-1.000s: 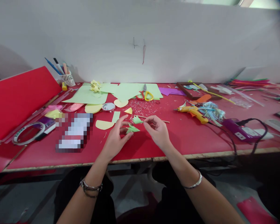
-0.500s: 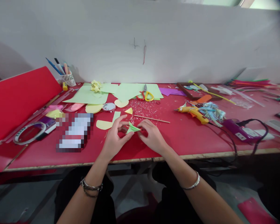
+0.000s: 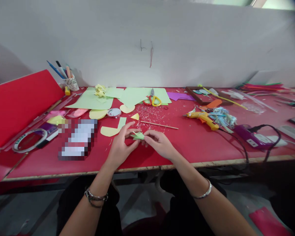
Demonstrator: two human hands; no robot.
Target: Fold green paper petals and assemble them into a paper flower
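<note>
A small folded piece of green paper [image 3: 138, 135] is held between both hands above the red table [image 3: 147, 154]. My left hand [image 3: 121, 141] grips its left side, with the thumb below and the fingers partly behind it. My right hand [image 3: 157, 142] pinches the right end of the paper between thumb and fingers. Just beyond the hands lie a thin wooden stick [image 3: 159, 125] and a small yellow paper wedge [image 3: 135, 116]. A pale green paper cutout [image 3: 110, 131] rests to the left of my left hand.
Scissors [image 3: 152, 98] lie on green paper sheets [image 3: 135, 95] at the back, near scattered scraps. To the right are a yellow glue gun [image 3: 204, 118] with its cord and a purple power strip [image 3: 253, 139]. On the left are a blurred phone [image 3: 78, 139], a tape roll [image 3: 29, 141] and a pen cup [image 3: 71, 83].
The green paper has turned in the hands, and its pointed right end is now covered by the right fingers. My right hand has shifted slightly left and closed on it.
</note>
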